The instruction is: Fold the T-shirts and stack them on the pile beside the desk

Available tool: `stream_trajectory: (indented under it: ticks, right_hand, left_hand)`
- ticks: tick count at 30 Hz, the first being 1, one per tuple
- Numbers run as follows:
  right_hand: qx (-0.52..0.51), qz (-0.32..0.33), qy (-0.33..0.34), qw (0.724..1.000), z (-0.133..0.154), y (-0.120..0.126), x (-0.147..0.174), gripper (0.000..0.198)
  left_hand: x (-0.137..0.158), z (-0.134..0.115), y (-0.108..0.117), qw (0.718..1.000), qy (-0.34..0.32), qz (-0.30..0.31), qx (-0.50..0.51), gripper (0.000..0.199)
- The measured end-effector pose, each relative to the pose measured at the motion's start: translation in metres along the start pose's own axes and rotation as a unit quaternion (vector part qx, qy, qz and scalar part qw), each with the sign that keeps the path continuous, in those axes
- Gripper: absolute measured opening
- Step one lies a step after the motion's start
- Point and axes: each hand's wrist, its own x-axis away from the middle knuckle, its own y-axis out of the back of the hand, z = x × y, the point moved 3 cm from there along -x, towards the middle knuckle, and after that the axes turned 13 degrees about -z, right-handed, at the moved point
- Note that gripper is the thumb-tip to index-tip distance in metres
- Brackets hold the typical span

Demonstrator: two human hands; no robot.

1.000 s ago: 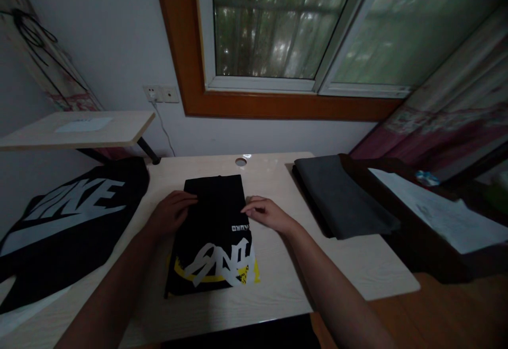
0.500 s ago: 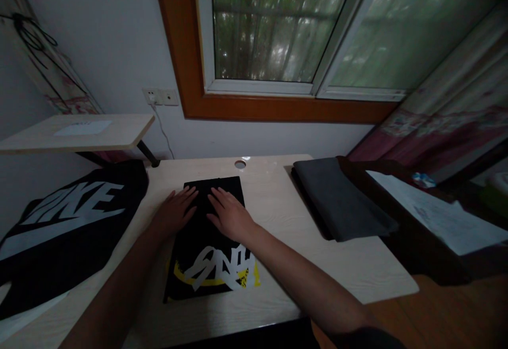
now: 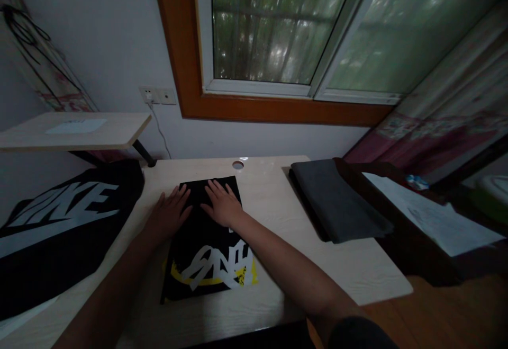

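Observation:
A black garment (image 3: 202, 232), folded into a flat rectangle with white lettering and yellow marks near its front edge, lies on the pale wooden desk (image 3: 329, 269). My left hand (image 3: 169, 214) rests on its left edge, palm down and fingers outstretched. On the upper right part of the same garment, my right hand (image 3: 222, 200) lies flat with its fingers spread. Neither hand grips the cloth. Both forearms reach in from the bottom of the view, the right one crossing the garment's right edge.
At the left lies a black garment with NIKE lettering (image 3: 59, 216), beneath a raised shelf (image 3: 79, 140) bearing a paper. Folded grey fabric (image 3: 337, 200) sits on the desk's right side. Beyond it, a sheet (image 3: 428, 216) covers a dark surface. Behind the desk are a wall and window (image 3: 270, 31).
My right hand has shifted slightly up and its fingers are spread wider. The left hand stays on the garment's left edge. The whole view has moved a little.

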Motion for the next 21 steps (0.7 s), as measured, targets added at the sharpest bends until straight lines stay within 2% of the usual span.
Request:
stream_trajectory:
  ticks: [10, 16, 21]
  right_hand:
    - [0.024, -0.006, -0.042, 0.999, -0.043, 0.014, 0.007, 0.073]
    - [0.029, -0.003, -0.058, 0.998, -0.056, 0.019, 0.014, 0.073]
    - [0.028, -0.045, -0.064, 0.997, -0.062, 0.026, 0.031, 0.065]
  left_hand:
    - [-0.002, -0.003, 0.006, 0.999, 0.034, 0.009, 0.000, 0.058]
    - [-0.002, -0.003, 0.011, 0.999, 0.044, 0.013, 0.004, 0.054]
    - [-0.001, 0.001, 0.014, 0.998, 0.066, 0.019, -0.004, 0.052]
